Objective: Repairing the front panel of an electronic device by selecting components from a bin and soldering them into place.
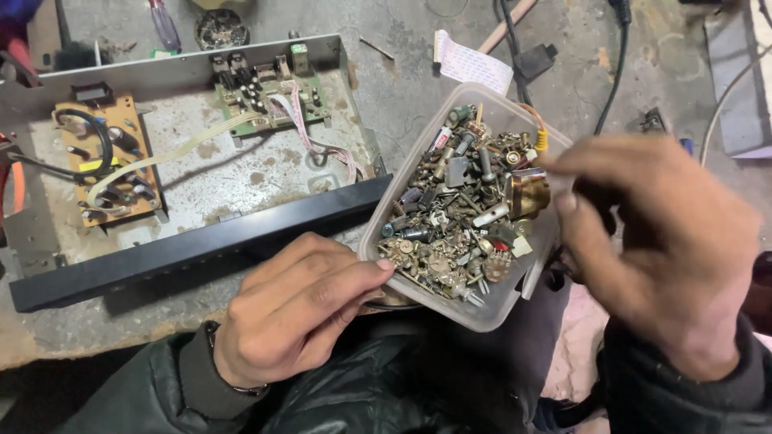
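Observation:
A clear plastic tub (474,315) holds several small electronic parts: screws, capacitors, a brass-coloured piece (527,195). My left hand (297,309) grips the tub's near left rim, thumb on the edge and fingers underneath. My right hand (667,241), blurred, hovers at the tub's right rim. Its index finger and thumb reach toward the parts and stay apart, with nothing visible between them. Both arms wear dark sleeves.
An opened metal device chassis (241,173) lies to the left, with a brown circuit board (104,161), a green board (269,96) and ribbon wires. A white flat cable (470,64), black cables (615,72) and a screwdriver (165,24) lie on the worn bench behind.

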